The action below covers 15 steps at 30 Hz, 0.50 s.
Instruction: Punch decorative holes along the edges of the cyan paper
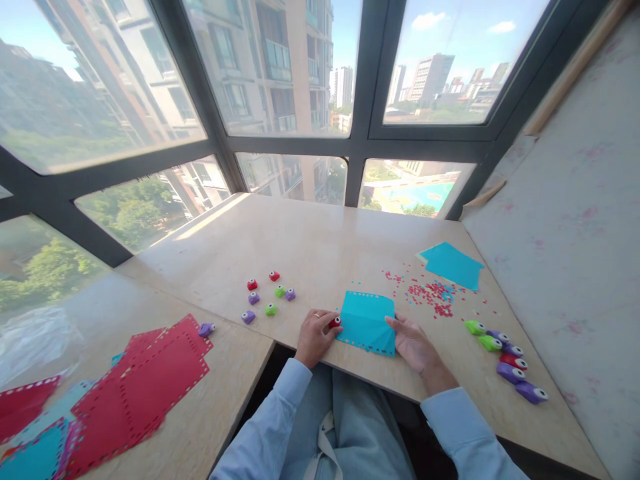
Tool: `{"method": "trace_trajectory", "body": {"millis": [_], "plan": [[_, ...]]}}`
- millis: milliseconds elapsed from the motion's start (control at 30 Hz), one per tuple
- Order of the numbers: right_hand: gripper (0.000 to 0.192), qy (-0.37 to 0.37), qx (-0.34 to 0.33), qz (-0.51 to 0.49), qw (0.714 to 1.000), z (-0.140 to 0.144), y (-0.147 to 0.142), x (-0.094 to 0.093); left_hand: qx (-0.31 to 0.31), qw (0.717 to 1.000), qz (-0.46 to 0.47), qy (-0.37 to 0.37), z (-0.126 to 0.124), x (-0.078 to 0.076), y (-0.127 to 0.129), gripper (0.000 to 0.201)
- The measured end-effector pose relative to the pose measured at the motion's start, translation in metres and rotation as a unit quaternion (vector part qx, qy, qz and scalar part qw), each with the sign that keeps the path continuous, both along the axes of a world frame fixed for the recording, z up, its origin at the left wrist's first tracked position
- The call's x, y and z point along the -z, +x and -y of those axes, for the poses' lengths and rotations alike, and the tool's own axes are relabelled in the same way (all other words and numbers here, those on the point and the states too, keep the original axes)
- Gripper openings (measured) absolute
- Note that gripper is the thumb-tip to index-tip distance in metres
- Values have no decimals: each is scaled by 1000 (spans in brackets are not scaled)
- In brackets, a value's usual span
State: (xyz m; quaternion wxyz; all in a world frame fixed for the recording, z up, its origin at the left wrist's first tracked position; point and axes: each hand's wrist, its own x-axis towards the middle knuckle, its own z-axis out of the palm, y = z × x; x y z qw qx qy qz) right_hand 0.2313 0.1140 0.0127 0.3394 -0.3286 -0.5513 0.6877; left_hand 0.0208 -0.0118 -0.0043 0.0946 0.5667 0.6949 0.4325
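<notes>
Red punched sheets (pixel 150 380), scattered confetti (pixel 430 297)

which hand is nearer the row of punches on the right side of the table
Right. The right hand rests on the blue sheet's right edge, a short way left of that punch row. The left hand, pressing a red punch, is farther, beyond the sheet.

1. Table (pixel 310 240) far half, toward the windows: bare, open passage.
2. Mid-left: small punch cluster (pixel 267 297) blocks the way.
3. Right edge: row of punches (pixel 503 353) lines the near right.
4. Far right: confetti scatter (pixel 425 293) and blue sheet (pixel 453 265).
5. Left table near corner: red sheets (pixel 145 383), one purple punch (pixel 206 329).
</notes>
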Motion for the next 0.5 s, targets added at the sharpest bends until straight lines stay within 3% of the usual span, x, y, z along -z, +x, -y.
{"method": "trace_trajectory", "body": {"millis": [100, 267, 500], "plan": [[53, -101, -73, 5, 992, 6, -3, 0, 1, 1000, -3, -2, 0, 0, 0, 30], [49, -44, -13, 32, 998, -7, -8, 3, -21, 1000, 18, -4, 0, 3, -1, 34], [51, -101, -15, -9, 995, -23, -7, -1, -44, 996, 73, -13, -1, 5, -1, 33]]}}
